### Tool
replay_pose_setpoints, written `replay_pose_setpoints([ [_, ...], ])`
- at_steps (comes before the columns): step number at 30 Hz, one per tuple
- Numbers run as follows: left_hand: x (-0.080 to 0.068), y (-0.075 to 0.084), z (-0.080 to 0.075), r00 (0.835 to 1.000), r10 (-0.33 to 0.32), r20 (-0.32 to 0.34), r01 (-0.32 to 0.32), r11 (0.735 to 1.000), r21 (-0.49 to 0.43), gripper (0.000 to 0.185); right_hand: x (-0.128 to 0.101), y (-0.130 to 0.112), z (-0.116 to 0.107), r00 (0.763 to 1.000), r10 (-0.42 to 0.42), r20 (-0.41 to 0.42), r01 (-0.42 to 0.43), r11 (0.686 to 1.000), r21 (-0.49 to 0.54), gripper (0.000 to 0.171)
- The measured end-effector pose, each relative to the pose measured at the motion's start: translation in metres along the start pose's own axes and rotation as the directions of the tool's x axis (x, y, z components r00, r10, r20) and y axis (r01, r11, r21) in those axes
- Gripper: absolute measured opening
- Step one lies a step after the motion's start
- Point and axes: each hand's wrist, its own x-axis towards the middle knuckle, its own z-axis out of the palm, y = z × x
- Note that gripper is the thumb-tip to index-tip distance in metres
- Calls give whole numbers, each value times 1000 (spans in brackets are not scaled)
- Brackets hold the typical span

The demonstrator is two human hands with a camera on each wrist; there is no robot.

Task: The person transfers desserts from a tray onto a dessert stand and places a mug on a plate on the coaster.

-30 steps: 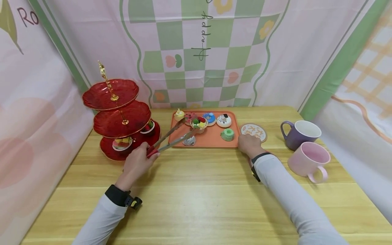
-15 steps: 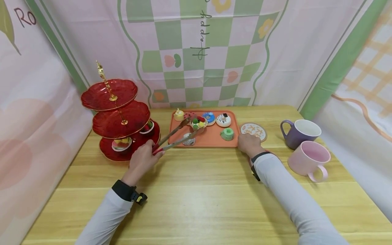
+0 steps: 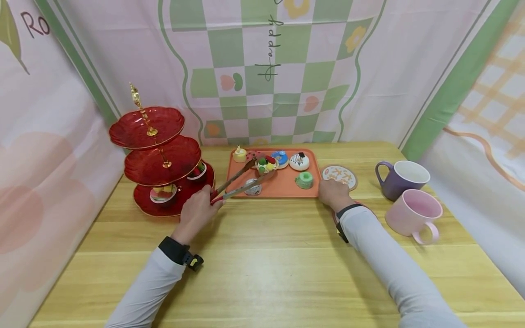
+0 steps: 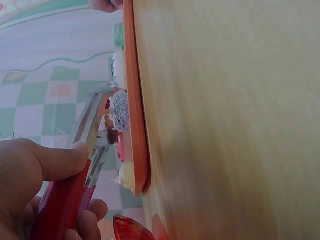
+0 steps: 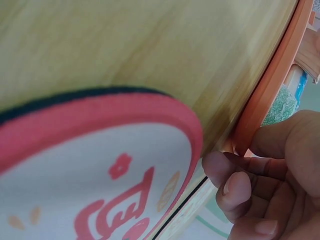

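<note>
while the left hand point(image 3: 198, 210) grips the red handles of the tongs point(image 3: 239, 181), thumb pressed on top and fingers curled beneath, the steel tips reach over the orange tray point(image 3: 283, 187) and close narrowly around the fruit tart point(image 3: 265, 165) near the tray's far side. the tart looks light and small, probably a stiff model with a fluted cup, so its loose-looking toppings are best left alone; i judge the cup's sides the place to pinch, low down, since smooth steel could slip on a rounded rim. at the tray's near right corner the right hand point(image 3: 333, 192) rests, its fingers curled against the tray's edge, steadying it. on the tray, a grey sugared sweet point(image 3: 252, 188) lies just under the tongs and could be knocked; a green donut point(image 3: 304, 180) sits right of it, and a yellow cupcake point(image 3: 239, 155), a blue donut point(image 3: 281, 157) and a white cake point(image 3: 299, 161) line the far edge. left of the tray stands the red three-tier stand point(image 3: 162, 165); right of it lie a patterned coaster point(image 3: 339, 175), a purple mug point(image 3: 402, 179) and a pink mug point(image 3: 414, 213).
</note>
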Motion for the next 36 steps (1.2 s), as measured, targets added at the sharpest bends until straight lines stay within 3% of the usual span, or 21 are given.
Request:
replay_pose_setpoints([
  [14, -1, -1, 3, 999, 26, -43, -24, 998, 52, 31, 1, -2, 0, 1000, 0, 11, 0, 1000, 0, 16],
  [36, -7, -5, -1, 996, 45, -81, -46, 999, -6, 28, 1, -2, 0, 1000, 7, 4, -7, 1000, -5, 17],
])
